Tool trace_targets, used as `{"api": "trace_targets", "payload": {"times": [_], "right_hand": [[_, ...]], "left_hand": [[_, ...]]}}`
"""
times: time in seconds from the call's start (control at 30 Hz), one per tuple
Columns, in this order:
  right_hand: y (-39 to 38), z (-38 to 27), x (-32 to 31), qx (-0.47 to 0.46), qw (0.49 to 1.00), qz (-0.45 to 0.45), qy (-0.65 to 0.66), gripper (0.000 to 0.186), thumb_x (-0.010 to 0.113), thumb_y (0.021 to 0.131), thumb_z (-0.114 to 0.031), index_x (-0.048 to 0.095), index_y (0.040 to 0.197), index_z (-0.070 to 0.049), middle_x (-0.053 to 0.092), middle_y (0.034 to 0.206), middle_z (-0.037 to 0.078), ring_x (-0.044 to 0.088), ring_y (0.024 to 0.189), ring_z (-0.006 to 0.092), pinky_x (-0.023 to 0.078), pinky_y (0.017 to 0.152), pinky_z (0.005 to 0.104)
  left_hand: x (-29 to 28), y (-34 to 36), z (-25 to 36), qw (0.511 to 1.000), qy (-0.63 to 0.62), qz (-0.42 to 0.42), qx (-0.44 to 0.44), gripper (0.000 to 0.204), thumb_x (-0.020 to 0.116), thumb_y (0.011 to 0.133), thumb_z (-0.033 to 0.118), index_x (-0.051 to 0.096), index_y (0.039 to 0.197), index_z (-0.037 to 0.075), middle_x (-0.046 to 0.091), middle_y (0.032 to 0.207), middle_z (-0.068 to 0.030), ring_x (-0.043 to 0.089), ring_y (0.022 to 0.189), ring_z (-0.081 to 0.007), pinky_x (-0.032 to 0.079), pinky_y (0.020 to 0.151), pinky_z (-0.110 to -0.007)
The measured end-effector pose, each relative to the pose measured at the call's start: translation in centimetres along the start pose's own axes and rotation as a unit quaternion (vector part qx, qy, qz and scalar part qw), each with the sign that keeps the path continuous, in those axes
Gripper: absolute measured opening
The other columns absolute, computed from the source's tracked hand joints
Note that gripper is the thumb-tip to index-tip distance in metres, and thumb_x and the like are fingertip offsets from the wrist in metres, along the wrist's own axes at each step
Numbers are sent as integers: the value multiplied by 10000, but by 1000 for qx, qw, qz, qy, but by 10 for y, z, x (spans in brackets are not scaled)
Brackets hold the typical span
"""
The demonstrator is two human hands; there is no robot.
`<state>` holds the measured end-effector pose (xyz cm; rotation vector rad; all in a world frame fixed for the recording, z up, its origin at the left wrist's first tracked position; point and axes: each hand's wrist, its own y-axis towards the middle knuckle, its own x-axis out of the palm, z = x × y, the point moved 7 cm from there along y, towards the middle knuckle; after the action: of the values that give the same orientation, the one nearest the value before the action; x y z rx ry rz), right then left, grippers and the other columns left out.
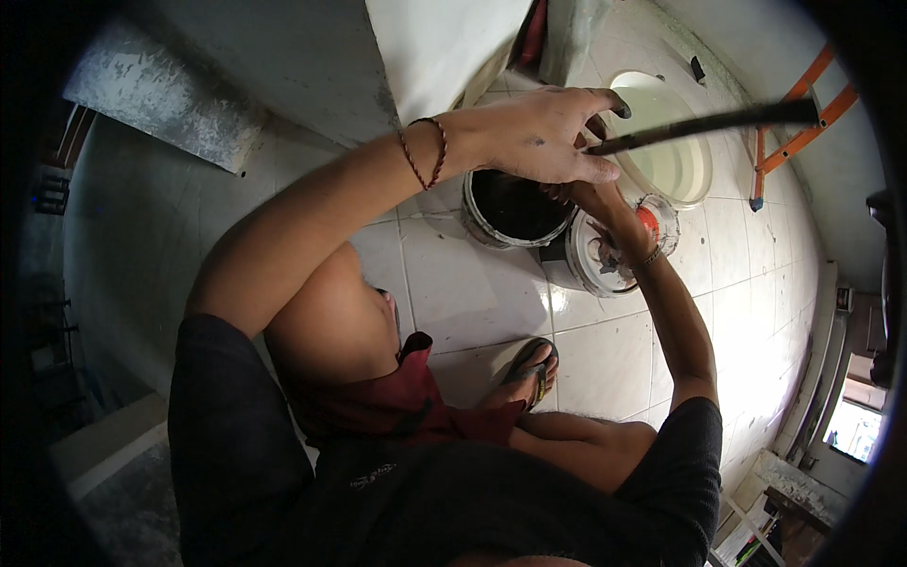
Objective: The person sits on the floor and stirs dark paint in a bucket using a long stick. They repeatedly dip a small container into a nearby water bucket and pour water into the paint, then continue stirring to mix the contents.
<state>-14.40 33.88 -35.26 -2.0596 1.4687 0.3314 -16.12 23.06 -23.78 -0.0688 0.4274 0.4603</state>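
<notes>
My left hand (557,132) is raised over the buckets, with thumb and fingers curled round a long dark stick (709,125), which reaches out to the right and is blurred. My right hand (595,198) is just below it, partly hidden by the left, its fingers curled; what they hold I cannot make out. Beneath them stand an open bucket (501,227) with a black inside and, beside it, a smeared round container (605,269). A smaller red and white container (661,227) sits behind that one.
A cream basin of pale liquid (661,113) stands beyond the buckets on the tiled floor (472,274). An orange ladder (794,151) rests at the right wall. A stained pale panel (170,104) is at upper left, a wall corner ahead. My sandalled foot (529,378) is below the buckets.
</notes>
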Motion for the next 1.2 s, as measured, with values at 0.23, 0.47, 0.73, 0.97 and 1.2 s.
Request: {"api": "trace_targets", "payload": {"times": [0.23,0.47,0.73,0.97,1.2], "right_hand": [[-11,-12,3,-77,990,65,-101,193,579,932,-70,657,1087,14,703,950,198,718,907,327,574,782,420],[2,4,-10,-185,972,96,-111,155,607,938,-117,639,950,34,660,695,149,712,647,256,565,575,350],[-4,24,2,-19,997,19,76,114,657,863,-47,635,913,53,665,746,181,696,670,297,538,591,396],[-11,-1,-2,-250,940,134,-188,126,635,864,-49,645,950,42,662,719,179,631,526,352,511,527,404],[-10,17,-3,-119,974,80,175,115,627,862,-54,656,933,31,649,734,219,617,552,391,479,510,425]], "left_hand": [[-1,0,-2,999,46,2,-7,853,785,919,379,353,1508,-61,596,1335,-249,643,1209,-330,546,1027,-383],[-7,1,-2,992,82,92,34,922,810,876,457,362,1515,-35,585,1362,-247,606,1252,-345,544,1030,-430],[-10,-4,-1,995,85,57,2,1016,835,841,482,329,1531,-65,547,1406,-265,569,1293,-346,492,1085,-465],[-8,-1,-2,993,101,59,27,1087,894,783,425,293,1532,-83,557,1391,-268,558,1322,-359,513,1065,-452],[-10,0,0,990,118,65,35,1051,902,771,422,345,1487,-109,592,1347,-274,578,1302,-358,529,1050,-435]]}}
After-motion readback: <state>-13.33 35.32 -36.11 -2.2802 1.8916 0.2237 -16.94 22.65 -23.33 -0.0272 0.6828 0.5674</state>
